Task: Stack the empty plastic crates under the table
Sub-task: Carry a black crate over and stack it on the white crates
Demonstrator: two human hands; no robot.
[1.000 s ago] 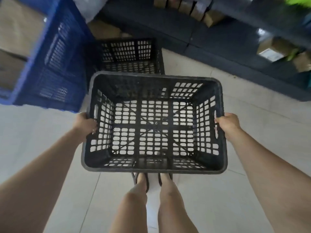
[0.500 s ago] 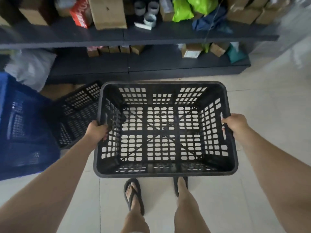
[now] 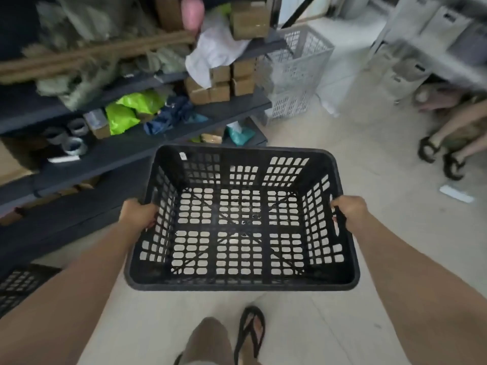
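Fingers of the left hand curl tight over the rim of the black crate at its nine o'clock side, and the right hand does the same at three o'clock, its fingers hooked through the handle slot — so the crate hangs between both hands, clear of the pale floor, open side up and empty, the tiles showing through its latticed bottom. At the far left of the view, toward eight o'clock, a corner of a second black crate sits low beside the dark shelving unit. The shelves fill the ten and eleven o'clock part of the scene, carrying tape rolls, a bright green bag, a crumpled blue cloth and stacked brown boxes, with a white cloth draped above them. Straight down at six o'clock, below the held crate, a foot in a black flip-flop stands on the floor. At one o'clock a grey lattice crate stands upright just beside the shelf end. Far right, at about two to three o'clock, another person's sandalled feet rest on the floor — blurred, like much of that corner.
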